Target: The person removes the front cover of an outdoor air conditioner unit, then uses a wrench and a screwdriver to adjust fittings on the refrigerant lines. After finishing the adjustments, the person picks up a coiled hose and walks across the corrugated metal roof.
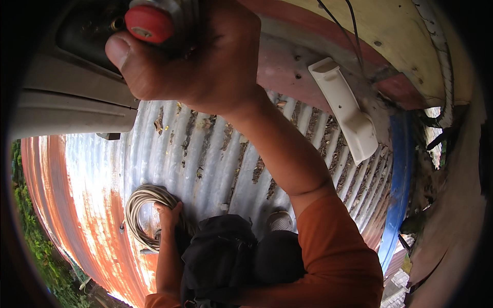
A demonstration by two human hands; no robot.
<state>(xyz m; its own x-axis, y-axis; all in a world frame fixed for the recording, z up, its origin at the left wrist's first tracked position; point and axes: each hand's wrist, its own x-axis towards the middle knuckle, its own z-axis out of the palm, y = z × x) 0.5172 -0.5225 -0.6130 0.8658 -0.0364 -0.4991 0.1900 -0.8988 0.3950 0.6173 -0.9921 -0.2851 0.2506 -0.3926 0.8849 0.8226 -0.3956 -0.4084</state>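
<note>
My right hand (205, 66) is raised at the top, its fingers wrapped round an object with a rounded red end (149, 23) and a grey, ribbed-looking body. The hand covers most of this object, so its kind is not clear. Just beside the red end, a brass fitting (118, 23) shows in the dark recess of a beige metal housing (77, 110). Lower left, my left hand (168, 215) grips the inner side of a coil of beige cable or hose (134, 213). That coil rests on the corrugated metal roof (205, 159).
A white moulded plastic cover (345, 110) leans against the worn wall on the right. Dry leaves and debris lie in the roof's grooves. Along the roof's right edge runs a blue strip (398, 179). A black bag or cloth (218, 251) is close to my body. Thin black wires hang above.
</note>
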